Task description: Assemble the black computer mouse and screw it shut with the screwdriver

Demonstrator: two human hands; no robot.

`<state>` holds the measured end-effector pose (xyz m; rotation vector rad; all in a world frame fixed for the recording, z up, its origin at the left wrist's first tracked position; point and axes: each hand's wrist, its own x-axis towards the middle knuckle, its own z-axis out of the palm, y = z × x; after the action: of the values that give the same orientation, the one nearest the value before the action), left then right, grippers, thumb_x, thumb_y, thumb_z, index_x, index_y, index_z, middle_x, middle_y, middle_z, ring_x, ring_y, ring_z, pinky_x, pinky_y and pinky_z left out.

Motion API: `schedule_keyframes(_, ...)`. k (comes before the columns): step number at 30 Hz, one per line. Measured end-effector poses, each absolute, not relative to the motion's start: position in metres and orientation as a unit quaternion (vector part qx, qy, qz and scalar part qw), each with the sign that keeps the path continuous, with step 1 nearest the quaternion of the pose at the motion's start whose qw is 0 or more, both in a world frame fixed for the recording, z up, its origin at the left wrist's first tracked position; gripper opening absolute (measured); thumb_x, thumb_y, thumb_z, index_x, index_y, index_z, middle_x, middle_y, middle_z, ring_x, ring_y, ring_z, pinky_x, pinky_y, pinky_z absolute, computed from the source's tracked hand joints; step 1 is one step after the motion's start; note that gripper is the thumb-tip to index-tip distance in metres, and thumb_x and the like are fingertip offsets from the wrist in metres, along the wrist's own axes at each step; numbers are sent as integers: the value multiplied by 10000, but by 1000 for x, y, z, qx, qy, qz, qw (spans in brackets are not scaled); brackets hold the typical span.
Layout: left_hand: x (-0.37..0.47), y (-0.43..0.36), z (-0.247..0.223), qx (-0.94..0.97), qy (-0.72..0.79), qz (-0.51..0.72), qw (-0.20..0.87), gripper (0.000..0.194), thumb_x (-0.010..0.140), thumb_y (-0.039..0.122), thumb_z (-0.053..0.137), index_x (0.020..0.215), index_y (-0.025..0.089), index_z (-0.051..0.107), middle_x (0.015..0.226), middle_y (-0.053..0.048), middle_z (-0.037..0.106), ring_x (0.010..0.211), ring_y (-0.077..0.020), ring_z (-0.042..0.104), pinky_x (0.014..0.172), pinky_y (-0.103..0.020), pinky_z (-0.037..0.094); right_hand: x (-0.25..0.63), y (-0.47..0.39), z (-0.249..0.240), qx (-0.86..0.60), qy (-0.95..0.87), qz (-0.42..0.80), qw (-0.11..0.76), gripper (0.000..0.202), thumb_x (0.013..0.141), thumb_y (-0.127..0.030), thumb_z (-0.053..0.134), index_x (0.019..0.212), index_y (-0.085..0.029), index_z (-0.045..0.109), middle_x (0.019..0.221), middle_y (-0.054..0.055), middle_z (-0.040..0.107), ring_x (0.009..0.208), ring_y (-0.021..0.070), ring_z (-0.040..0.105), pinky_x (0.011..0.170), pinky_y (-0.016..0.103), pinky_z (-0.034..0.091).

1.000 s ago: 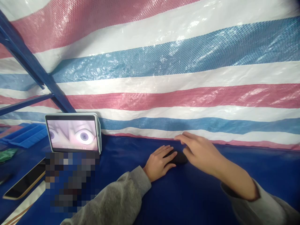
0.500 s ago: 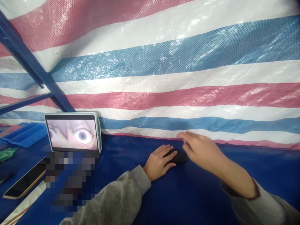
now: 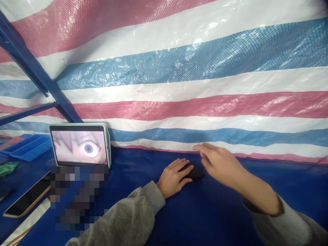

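My left hand [image 3: 175, 177] lies over a dark, rounded object shaped like a computer mouse [image 3: 196, 171] on the blue tabletop, its fingers across the top and the thumb along the near side. That grip keeps the object against the table, and part of it is hidden under the fingers. Just to the right and above it hovers my right hand [image 3: 217, 164], index finger stretched to the left and thumb apart from it. Nothing shows between its fingers, though the curled ones are partly hidden.
A tablet [image 3: 79, 145] playing a cartoon stands at left. Nearby are a phone [image 3: 28, 196], a blue compartment tray [image 3: 28, 148], something green [image 3: 9, 168] and a pixelated patch. Behind rises a striped plastic sheet [image 3: 179, 68], with a blue metal frame [image 3: 38, 65] at left.
Both hands and the dark object stay nearly still. Only the cartoon picture on the tablet has shifted slightly.
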<state>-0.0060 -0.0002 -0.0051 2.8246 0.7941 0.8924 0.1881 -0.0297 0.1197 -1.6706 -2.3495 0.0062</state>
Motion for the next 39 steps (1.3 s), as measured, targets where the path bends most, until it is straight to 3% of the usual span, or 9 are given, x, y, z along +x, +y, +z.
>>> schedule_keyframes(5, -6, 0, -5, 921, 258, 290, 37, 431, 978, 440, 467, 1334, 205, 526, 1369, -100, 547, 1300, -251, 496, 1103, -481, 409, 188, -30, 120, -565, -815, 17, 128, 374, 818, -85, 393, 1107, -192, 605, 951, 44, 665, 788, 191, 647, 667, 290, 412)
schedule_keyframes(12, -6, 0, -5, 921, 260, 288, 42, 434, 977, 445, 466, 1339, 212, 523, 1375, -93, 543, 1297, -244, 500, 1106, -465, 410, 191, -26, 116, -593, -794, -8, 138, 355, 952, -203, 309, 1143, -191, 607, 946, 62, 676, 806, 208, 650, 647, 296, 404)
schedule_keyframes(16, -6, 0, -5, 921, 265, 282, 41, 438, 974, 440, 475, 1347, 214, 517, 1377, -96, 541, 1297, -241, 499, 1113, -459, 404, 193, -26, 116, -600, -790, -36, 122, 392, 885, -118, 366, 1197, -205, 587, 976, 43, 660, 677, 166, 624, 595, 287, 372)
schedule_keyframes(19, -6, 0, -6, 920, 264, 287, 45, 436, 975, 446, 469, 1336, 209, 527, 1375, -96, 542, 1297, -241, 500, 1113, -460, 404, 193, -26, 115, -597, -791, -55, 119, 404, 838, -106, 403, 1180, -199, 597, 1008, 48, 655, 697, 169, 625, 585, 285, 357)
schedule_keyframes(23, -6, 0, -6, 920, 265, 286, 47, 439, 974, 444, 472, 1340, 208, 523, 1376, -94, 542, 1299, -238, 498, 1118, -454, 397, 193, -26, 112, -609, -782, -57, 123, 369, 885, -152, 371, 1169, -202, 601, 947, 47, 663, 654, 162, 611, 554, 283, 333)
schedule_keyframes(28, -6, 0, -5, 920, 265, 286, 46, 433, 971, 435, 485, 1337, 206, 526, 1374, -95, 543, 1299, -242, 497, 1117, -459, 398, 191, -28, 116, -593, -794, -61, 123, 393, 827, -103, 403, 1149, -197, 609, 991, 54, 663, 674, 159, 617, 575, 280, 345)
schedule_keyframes(39, -6, 0, -4, 923, 268, 275, 40, 437, 966, 429, 499, 1336, 200, 530, 1382, -96, 536, 1306, -237, 490, 1128, -441, 387, 190, -27, 118, -612, -781, -55, 113, 389, 837, -103, 387, 1140, -196, 612, 957, 50, 665, 671, 166, 620, 559, 281, 335)
